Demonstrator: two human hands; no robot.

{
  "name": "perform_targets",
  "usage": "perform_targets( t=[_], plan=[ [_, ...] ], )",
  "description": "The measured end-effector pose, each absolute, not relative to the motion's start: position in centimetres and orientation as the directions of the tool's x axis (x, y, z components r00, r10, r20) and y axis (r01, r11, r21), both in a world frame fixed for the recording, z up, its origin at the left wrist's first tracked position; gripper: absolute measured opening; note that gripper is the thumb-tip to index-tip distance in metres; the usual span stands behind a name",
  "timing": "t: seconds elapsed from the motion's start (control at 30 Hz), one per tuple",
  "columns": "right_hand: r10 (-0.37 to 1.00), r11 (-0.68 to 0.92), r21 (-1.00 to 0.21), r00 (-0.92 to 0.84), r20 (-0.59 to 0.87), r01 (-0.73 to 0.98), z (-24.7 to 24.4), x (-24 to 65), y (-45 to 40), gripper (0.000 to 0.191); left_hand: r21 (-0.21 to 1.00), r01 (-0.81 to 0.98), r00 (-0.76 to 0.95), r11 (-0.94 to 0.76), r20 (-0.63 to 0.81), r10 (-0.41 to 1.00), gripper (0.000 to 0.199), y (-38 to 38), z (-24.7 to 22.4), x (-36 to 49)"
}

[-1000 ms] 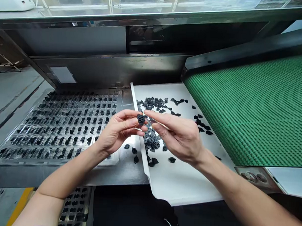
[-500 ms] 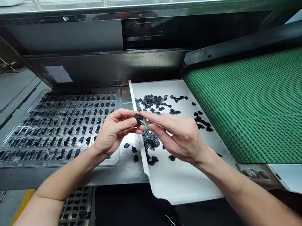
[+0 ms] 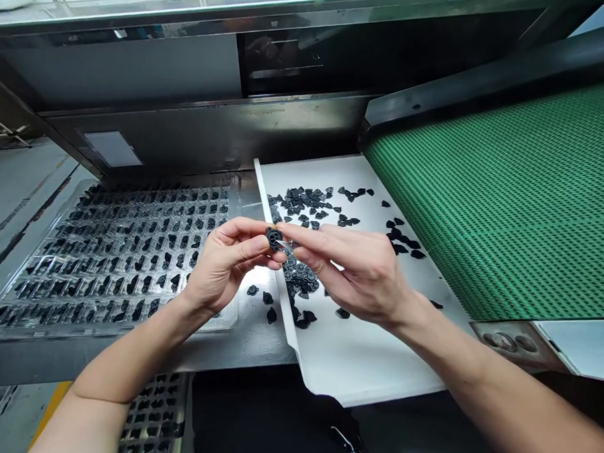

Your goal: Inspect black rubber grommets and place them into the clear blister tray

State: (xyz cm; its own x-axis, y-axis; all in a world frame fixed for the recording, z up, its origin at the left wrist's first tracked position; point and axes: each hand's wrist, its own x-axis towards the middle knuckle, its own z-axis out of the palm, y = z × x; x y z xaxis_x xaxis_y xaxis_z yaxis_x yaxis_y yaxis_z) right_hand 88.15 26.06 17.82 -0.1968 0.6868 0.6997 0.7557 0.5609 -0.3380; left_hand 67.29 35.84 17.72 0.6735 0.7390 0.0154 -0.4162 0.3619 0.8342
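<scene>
Between the thumb and fingers of my left hand is a small round black plastic part, its spoked face turned toward me. My right hand pinches a thin, pointed metal blade, its tip against or very close to the part's face. The right index fingertip reaches the part's top edge. Most of the blade's rear end is hidden by the right fingers. Below the hands, a pile of similar black parts lies on a white tray.
On the left, a clear compartment tray holds rows of black parts. Several loose parts lie on the metal table. A green conveyor belt slopes along the right. Another filled tray sits lower, beneath the table edge.
The view has shifted slightly. Both hands keep nearly the same pose, with the black part turned a little and the blade still at its face.
</scene>
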Motion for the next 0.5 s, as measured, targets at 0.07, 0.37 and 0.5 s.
perform_targets(
  t=[0.07,0.37,0.5],
  plan=[
    [0.69,0.562,-0.342,-0.199,0.696,0.753,17.84,88.15,26.05,0.035,0.837,-0.414,0.674,0.359,0.016,0.738,0.014,35.84,17.7,67.28],
    [0.694,0.546,-0.321,-0.203,0.691,0.774,17.86,88.25,25.92,0.036,0.846,-0.407,0.657,0.345,0.009,0.754,0.015,35.71,17.9,67.23],
    [0.682,0.549,-0.322,-0.19,0.707,0.771,17.78,88.29,26.01,0.035,0.846,-0.404,0.655,0.349,0.001,0.755,0.017,35.65,18.0,67.28]
  ],
)
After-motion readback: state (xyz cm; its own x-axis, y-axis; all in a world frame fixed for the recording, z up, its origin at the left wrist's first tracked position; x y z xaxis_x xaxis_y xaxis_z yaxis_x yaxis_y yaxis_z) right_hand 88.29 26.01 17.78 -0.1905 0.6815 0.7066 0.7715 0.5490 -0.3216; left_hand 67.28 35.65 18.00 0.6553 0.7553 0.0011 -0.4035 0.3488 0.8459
